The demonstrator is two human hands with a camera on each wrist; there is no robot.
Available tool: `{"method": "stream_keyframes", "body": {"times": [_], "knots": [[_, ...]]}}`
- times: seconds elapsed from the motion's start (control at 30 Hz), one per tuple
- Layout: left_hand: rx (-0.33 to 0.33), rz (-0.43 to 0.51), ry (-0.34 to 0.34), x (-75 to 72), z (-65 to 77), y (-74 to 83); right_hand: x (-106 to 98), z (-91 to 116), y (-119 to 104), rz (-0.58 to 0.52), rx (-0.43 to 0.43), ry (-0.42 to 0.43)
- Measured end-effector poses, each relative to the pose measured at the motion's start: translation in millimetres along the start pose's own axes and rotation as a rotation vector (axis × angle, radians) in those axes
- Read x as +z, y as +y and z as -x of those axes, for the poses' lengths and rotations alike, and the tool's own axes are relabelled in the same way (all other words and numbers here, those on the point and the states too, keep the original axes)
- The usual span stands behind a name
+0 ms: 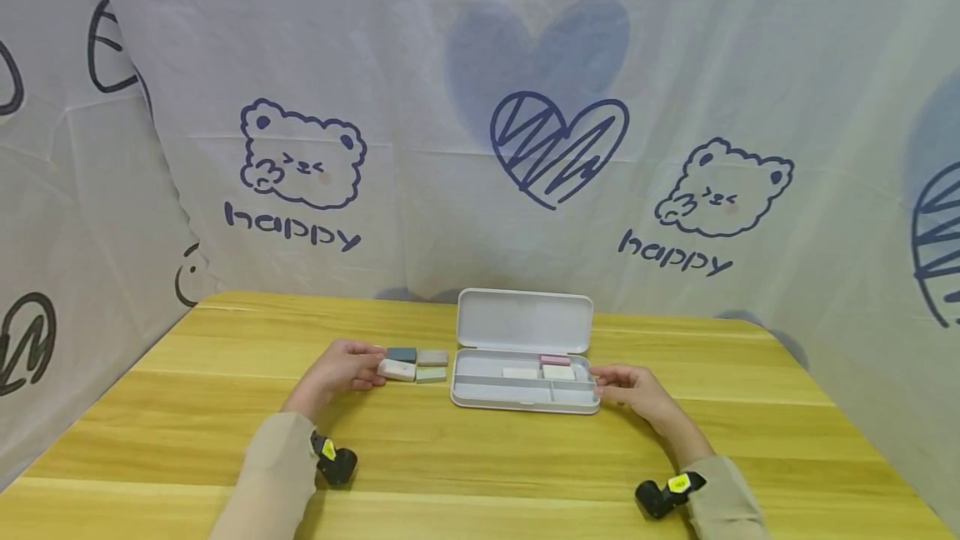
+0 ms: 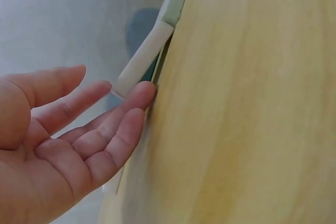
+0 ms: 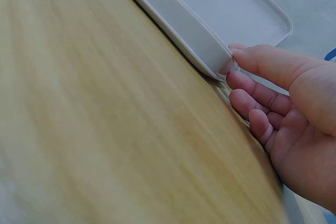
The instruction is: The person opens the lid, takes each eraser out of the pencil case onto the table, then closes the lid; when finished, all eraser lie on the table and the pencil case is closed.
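In the head view a white pencil case (image 1: 487, 391) lies on the table, its lid (image 1: 525, 319) raised. Inside are a pink eraser-like block (image 1: 555, 360) and two white ones. My right hand (image 1: 633, 388) holds the case's right end, thumb at the rim (image 3: 231, 59) and the other fingers curled beside the outer wall. Left of the case sit a white block (image 1: 397, 370), a dark blue-grey block (image 1: 401, 354), a beige block (image 1: 432, 357) and a pale green block (image 1: 431, 375). My left hand (image 1: 345, 367) has loose fingers, tips right at the white block's near end; its thumb stays apart.
The wood-grain table (image 1: 480, 465) spreads in front of the case and to both sides. Behind it hangs a pale cloth (image 1: 420, 65) printed with bears and hearts. Black cameras are strapped to the left wrist (image 1: 335, 461) and right wrist (image 1: 663, 497).
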State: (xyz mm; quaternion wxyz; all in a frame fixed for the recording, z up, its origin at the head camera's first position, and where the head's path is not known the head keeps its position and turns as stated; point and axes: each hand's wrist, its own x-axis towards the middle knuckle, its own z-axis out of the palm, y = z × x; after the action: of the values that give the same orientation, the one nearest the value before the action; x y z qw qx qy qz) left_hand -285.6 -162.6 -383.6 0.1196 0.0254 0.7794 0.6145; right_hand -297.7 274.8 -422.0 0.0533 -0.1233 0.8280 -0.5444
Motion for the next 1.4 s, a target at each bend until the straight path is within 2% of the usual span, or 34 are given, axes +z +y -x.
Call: {"method": "stream_keyframes", "body": {"times": [0.1,0.3,0.63,0.9,1.4], "knots": [[-0.013,-0.002,0.008,-0.3,1.1,2.1,0,1,0,-0.002,0.003,0.003],[-0.020,-0.065,0.041,-1.8,1.4,1.7,0,1,0,-0.001,0.014,0.003],[0.044,-0.124,0.159,-1.9,0.9,5.1,0,2,-1,0.004,0.017,0.009],[0.071,-0.154,0.167,7.3,-1.8,11.8,0,3,-2,0.006,0.022,0.013],[0.156,-0.093,0.124,32.4,-8.7,23.7,1,2,-4,0.000,0.014,0.007]]}}
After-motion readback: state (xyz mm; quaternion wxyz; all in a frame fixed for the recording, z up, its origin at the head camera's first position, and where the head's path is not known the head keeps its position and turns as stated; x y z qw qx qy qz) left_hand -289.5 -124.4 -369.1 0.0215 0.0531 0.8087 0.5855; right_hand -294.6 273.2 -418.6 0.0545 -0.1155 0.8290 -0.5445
